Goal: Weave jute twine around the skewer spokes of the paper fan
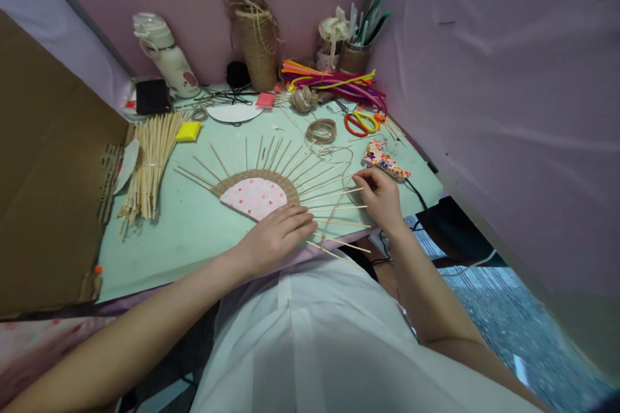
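A pink dotted half-disc lies on the pale green table, edged with woven twine and ringed by thin wooden sticks that fan outward. My left hand lies flat beside the disc's right edge, fingers stretched over the sticks. My right hand is closed in a pinch on a strand of jute twine that loops up from the sticks.
A bundle of sticks lies at the left beside a cardboard sheet. At the back stand a white bottle, a twine-wrapped jar, pipe cleaners, a twine coil, orange scissors and a patterned glue gun.
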The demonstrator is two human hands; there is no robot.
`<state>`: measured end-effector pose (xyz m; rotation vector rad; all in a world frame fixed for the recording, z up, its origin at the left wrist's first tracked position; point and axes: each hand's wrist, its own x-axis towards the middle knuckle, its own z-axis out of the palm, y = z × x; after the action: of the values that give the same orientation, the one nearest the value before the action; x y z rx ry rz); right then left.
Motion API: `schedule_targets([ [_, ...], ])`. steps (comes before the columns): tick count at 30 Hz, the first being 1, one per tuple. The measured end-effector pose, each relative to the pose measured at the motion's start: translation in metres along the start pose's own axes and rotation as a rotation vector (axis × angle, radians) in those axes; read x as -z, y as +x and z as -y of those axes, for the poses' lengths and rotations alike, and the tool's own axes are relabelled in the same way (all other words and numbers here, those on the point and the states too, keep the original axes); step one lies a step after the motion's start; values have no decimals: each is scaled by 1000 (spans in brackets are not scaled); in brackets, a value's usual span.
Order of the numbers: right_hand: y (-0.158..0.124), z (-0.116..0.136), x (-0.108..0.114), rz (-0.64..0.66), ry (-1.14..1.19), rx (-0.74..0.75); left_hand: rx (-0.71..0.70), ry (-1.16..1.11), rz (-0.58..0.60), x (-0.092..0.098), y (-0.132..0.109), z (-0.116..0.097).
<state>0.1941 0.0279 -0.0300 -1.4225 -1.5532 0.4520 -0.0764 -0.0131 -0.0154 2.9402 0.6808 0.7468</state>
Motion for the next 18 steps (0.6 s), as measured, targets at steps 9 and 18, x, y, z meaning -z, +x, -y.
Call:
schedule_targets([
  [9,-1,-7,0,5,-27,-2,15,-43,37,1,1,0],
  [18,-1,-7,-1,-16,-47,22,-4,14,64,2,4,-2],
])
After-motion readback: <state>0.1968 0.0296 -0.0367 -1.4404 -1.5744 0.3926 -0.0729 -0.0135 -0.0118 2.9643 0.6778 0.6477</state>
